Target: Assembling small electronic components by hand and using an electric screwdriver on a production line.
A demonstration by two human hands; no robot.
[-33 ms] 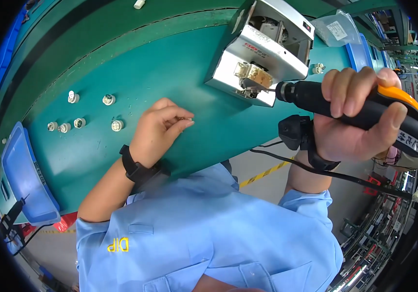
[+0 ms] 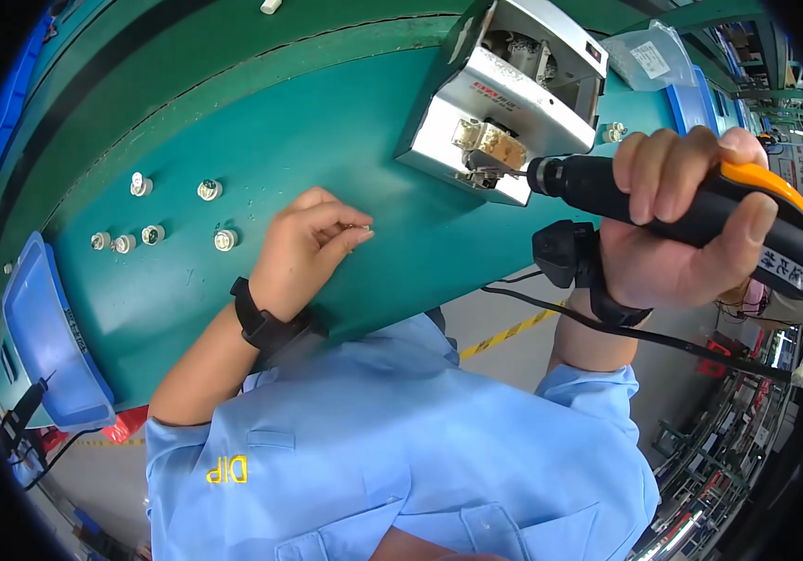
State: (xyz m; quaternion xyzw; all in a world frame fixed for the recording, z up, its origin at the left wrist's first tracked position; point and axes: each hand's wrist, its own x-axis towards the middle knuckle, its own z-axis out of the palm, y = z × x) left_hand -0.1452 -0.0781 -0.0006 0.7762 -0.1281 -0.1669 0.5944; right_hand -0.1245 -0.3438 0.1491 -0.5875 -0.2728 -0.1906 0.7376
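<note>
Screwdriver [image 2: 598,187], black with an orange lever, sits beside the right front of the silver machine [image 2: 546,117], its bit reaching the machine's front opening; I cannot tell whether they touch. My right hand [image 2: 673,224] is wrapped round its body; a tilted wrist could make the bit miss or scrape. Left of the machine, my left hand [image 2: 313,238] pinches a small pale piece [image 2: 368,227] between narrowed fingertips; a slack pinch could drop it. A black cable [image 2: 607,327], nearer me than the machine, might snag. Farther left of the machine, round white parts [image 2: 225,240] could topple if bumped.
</note>
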